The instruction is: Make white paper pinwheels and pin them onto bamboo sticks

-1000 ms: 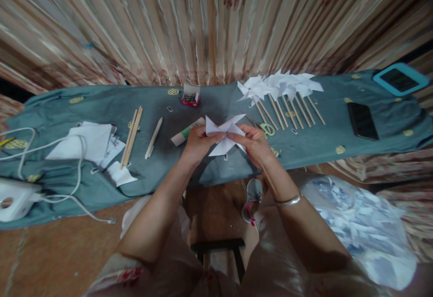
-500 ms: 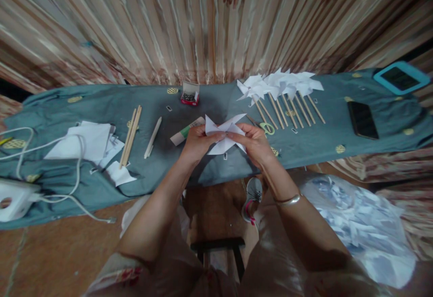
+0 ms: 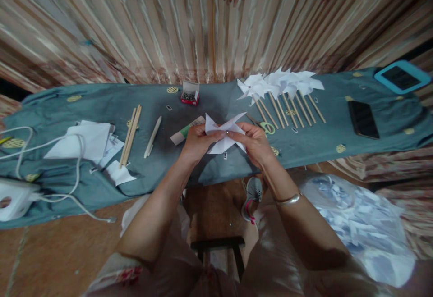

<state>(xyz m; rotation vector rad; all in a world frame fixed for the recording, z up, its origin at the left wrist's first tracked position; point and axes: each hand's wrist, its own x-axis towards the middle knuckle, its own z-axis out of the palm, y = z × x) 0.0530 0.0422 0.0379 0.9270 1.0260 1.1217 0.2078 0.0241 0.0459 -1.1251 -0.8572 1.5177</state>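
Observation:
A white paper pinwheel (image 3: 225,146) with folded blades is held between both hands over the table's front part. My left hand (image 3: 199,143) grips its left side, the thumb pressed near the centre. On the other side my right hand (image 3: 255,141) pinches it, thumb also near the centre, where a small shiny pin head (image 3: 227,132) shows. Behind my left hand lies a green and white box (image 3: 186,130). Scissors with green handles (image 3: 267,128) rest behind my right hand. Farther back stands an open red box of pins (image 3: 190,95).
Finished pinwheels on sticks (image 3: 284,85) lie at the back right, near a black phone (image 3: 363,119) and a blue-framed device (image 3: 402,77). Wooden sticks (image 3: 130,137), a white pen (image 3: 153,137), paper sheets (image 3: 84,141) and a white cable (image 3: 78,171) lie left.
The small pin head between my thumbs now shows more clearly. Otherwise both hands hold nearly the same place.

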